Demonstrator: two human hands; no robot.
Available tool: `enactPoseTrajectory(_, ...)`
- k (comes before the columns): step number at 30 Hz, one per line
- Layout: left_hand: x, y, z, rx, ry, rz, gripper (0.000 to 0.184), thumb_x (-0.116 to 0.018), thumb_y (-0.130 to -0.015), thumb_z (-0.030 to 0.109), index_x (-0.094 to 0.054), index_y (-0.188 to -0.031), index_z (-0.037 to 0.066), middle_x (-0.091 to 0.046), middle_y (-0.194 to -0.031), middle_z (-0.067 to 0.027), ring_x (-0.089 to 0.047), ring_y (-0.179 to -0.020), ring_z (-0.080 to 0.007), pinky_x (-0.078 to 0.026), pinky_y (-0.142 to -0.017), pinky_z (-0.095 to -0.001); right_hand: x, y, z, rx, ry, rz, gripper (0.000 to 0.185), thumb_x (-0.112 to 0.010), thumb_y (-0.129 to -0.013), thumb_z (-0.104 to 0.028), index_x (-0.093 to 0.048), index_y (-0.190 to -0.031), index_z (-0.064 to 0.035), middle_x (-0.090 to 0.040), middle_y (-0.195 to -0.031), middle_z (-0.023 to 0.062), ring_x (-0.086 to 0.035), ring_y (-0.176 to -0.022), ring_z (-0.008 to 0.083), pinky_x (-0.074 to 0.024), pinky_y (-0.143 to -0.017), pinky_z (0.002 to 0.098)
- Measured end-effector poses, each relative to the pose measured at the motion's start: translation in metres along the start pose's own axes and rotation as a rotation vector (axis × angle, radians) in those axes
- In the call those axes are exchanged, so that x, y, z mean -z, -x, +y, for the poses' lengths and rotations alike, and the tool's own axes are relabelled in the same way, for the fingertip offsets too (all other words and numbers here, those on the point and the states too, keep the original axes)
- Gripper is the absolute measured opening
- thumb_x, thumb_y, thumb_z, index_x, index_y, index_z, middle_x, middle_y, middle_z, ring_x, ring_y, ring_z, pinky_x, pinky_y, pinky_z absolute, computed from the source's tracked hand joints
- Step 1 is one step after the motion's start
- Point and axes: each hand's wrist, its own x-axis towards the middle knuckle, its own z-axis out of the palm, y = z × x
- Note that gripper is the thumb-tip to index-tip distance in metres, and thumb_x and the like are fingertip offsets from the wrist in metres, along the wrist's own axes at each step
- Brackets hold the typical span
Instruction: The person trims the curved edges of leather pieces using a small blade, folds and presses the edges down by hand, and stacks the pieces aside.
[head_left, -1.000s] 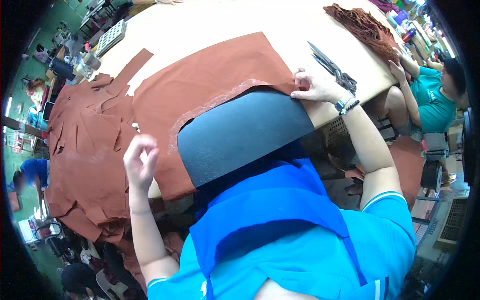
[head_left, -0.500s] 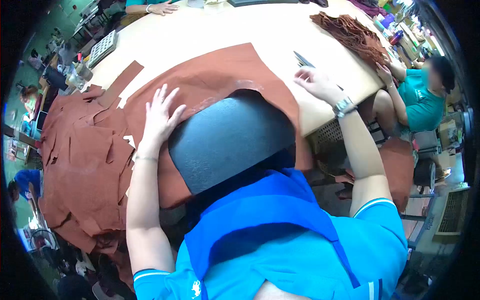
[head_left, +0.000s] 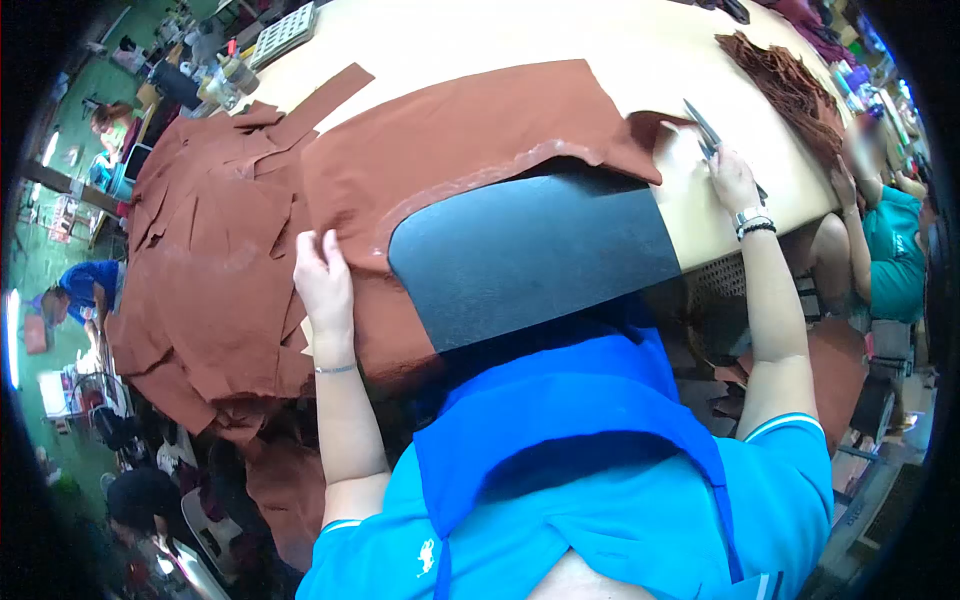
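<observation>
My left hand point(head_left: 325, 285) is at the left edge of a large reddish-brown leather sheet point(head_left: 480, 130), with its fingers bent around that edge. The sheet has a curved cut-out with a pale, whitish rim, and its right end is curled up. Within the curve lies a dark, flat board point(head_left: 540, 250) at the table's front edge. My right hand point(head_left: 735, 182) closes over a pair of scissors point(head_left: 703, 128) on the table, right of the sheet. The blades point away from me; my hand hides much of the handles.
Overlapping leather pieces point(head_left: 220, 260) cover the table's left side and hang over its edge. A bundle of brown strips point(head_left: 785, 95) lies at the far right, where a co-worker in a green shirt point(head_left: 893, 245) sits. A white perforated tray point(head_left: 283, 37) stands at the back left.
My right hand has moved from above the table onto the scissors. My left hand has gone from lying spread on the sheet to its left edge. The sheet's right part has shifted back off the board.
</observation>
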Motion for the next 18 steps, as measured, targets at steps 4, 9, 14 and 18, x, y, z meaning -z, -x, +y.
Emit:
enactPoseTrajectory(4,-0.004,0.000,0.017,0.215,0.557,-0.266,0.029,-0.064,-0.098,0.026,-0.060,-0.108,-0.001,-0.066,-0.102,-0.0076,-0.059,-0.090,-0.0140,-0.049,-0.082,-0.0318,0.041,-0.007,-0.019,-0.357,-0.392,0.331,0.045,-0.037,-0.105,-0.036,-0.059,-0.125,-0.0019,-0.068,-0.112,0.0221,-0.064,-0.109,0.0330,-0.0463,-0.098,0.0406)
enactPoseTrajectory(9,-0.013,0.018,0.003,0.362,0.563,-0.534,0.050,-0.075,-0.088,0.013,-0.054,-0.131,0.000,-0.063,-0.124,-0.0084,-0.061,-0.108,-0.0175,-0.047,-0.098,-0.0333,0.086,0.045,-0.167,0.003,-1.262,-0.057,0.043,-0.035,-0.109,-0.040,-0.059,-0.124,-0.0075,-0.034,-0.068,-0.0091,-0.032,-0.054,0.0007,-0.0327,-0.045,0.0176)
enactPoseTrajectory(14,-0.014,0.030,0.013,0.451,0.788,-0.450,0.066,-0.079,-0.082,0.008,-0.044,-0.138,-0.003,-0.060,-0.095,-0.0048,-0.060,-0.082,-0.0142,-0.051,-0.076,-0.0301,0.066,0.113,-0.285,-0.169,-1.508,-0.961,0.038,-0.042,-0.106,-0.042,-0.055,-0.117,-0.0081,-0.044,-0.072,-0.0044,-0.039,-0.055,0.0038,-0.0333,-0.046,0.0176)
enactPoseTrajectory(18,-0.005,0.036,0.021,0.448,0.964,-0.525,0.048,-0.069,-0.089,0.003,-0.052,-0.134,-0.001,-0.063,-0.126,-0.0130,-0.064,-0.110,-0.0208,-0.052,-0.095,-0.0352,0.040,0.121,-0.317,-0.290,-1.648,-1.456,0.040,-0.045,-0.103,-0.047,-0.053,-0.117,-0.0104,-0.039,-0.070,-0.0070,-0.032,-0.052,0.0018,-0.0264,-0.042,0.0172)
